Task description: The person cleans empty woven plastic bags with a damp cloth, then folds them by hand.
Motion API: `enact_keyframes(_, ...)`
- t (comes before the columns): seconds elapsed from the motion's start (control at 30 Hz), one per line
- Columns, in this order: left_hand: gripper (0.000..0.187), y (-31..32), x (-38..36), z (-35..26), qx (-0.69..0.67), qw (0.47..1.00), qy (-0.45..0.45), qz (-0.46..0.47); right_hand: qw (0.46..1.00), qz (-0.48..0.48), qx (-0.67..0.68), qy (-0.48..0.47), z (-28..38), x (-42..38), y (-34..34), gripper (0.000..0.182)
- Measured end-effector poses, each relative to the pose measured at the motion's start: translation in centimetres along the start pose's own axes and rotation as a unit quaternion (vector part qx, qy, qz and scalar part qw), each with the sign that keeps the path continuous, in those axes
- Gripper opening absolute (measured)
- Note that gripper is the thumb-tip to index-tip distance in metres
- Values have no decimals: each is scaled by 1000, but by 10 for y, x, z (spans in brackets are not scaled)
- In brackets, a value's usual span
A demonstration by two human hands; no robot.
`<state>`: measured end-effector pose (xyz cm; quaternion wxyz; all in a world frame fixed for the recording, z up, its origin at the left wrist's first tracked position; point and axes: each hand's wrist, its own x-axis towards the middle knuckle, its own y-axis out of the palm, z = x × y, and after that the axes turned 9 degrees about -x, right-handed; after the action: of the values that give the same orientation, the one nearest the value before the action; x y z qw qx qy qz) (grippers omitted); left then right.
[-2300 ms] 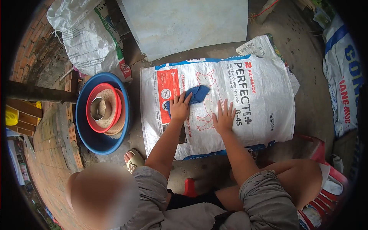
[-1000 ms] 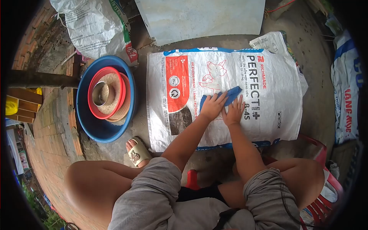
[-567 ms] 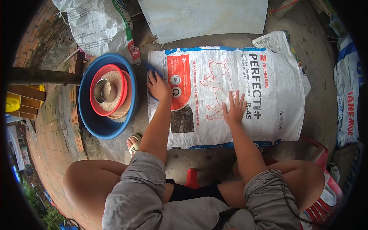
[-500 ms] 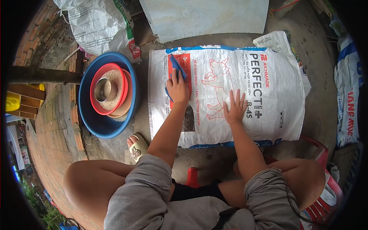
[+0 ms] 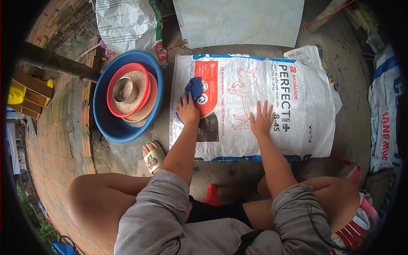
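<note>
Your sandal [image 5: 155, 159] sits just beyond the near left corner of the printed sack [image 5: 240, 146], which lies flat on the ground before you. Your hands are apart: the right hand [image 5: 262, 124] is spread flat on the sack, the left hand [image 5: 188, 113] rests against the blue cloth [image 5: 194, 88] near its left edge; whether those fingers grip it, I cannot tell. The step in hand appears to be wiping. Another stroke would call for even pressure, your right palm steadying the sack. Beyond its far edge lies a grey board [image 5: 242, 21].
</note>
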<state>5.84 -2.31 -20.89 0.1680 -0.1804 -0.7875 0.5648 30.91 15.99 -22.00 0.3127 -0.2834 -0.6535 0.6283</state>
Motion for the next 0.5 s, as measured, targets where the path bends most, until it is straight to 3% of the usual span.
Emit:
enact_keyframes(0.1, 63, -24, 6, 52, 28, 999, -37, -15, 1000, 9, 3, -7, 3, 3, -1, 70)
enact_keyframes(0.17, 63, -35, -1, 52, -25, 998, -35, -46, 1000, 17, 5, -8, 5, 6, -2, 71)
enact_keyframes(0.27, 59, -49, -19, 7, -144, 987, -29, -71, 989, 145, 5, 26, 16, 15, -16, 74)
enact_keyframes(0.3, 56, -54, -25, -14, -148, 986, -14, -77, 989, 142, 7, 28, 20, 19, -23, 74)
enact_keyframes(0.37, 52, -68, -33, -56, -255, 964, 4, -78, 966, 241, 81, 42, 25, 28, -32, 76)
enact_keyframes(0.43, 51, -75, -24, -79, -284, 955, 7, -85, 956, 269, 110, 39, 35, 41, -42, 78)
enact_keyframes(0.5, 50, -80, -9, -87, -315, 944, 9, -94, 892, 385, 236, 21, 48, 53, -58, 80)
